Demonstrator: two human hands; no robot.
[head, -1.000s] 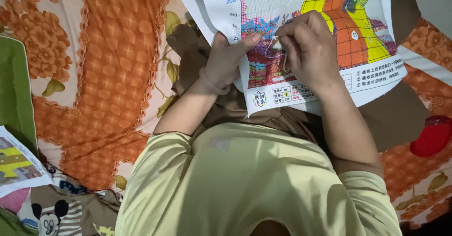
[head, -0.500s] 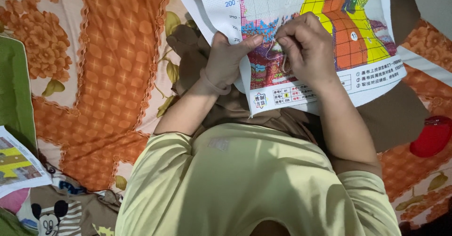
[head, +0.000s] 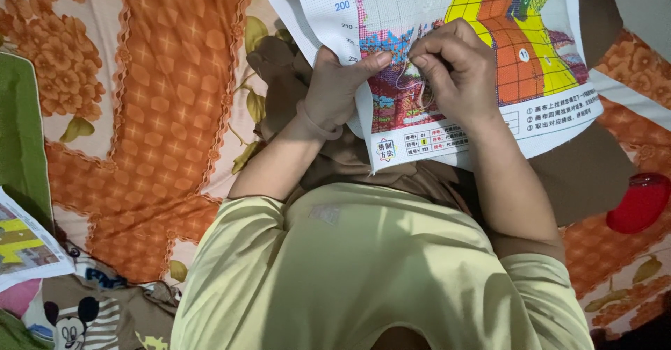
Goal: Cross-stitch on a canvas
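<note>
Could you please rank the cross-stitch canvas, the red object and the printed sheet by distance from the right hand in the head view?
From the right hand:
1. Cross-stitch canvas, directly under its fingers.
2. Red object, lower right on the bedspread.
3. Printed sheet, far left edge.

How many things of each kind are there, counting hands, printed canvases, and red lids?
Hands: 2, the left hand and right hand
Printed canvases: 2, the held canvas and corner canvas
Red lid: 1
Total: 5
</note>
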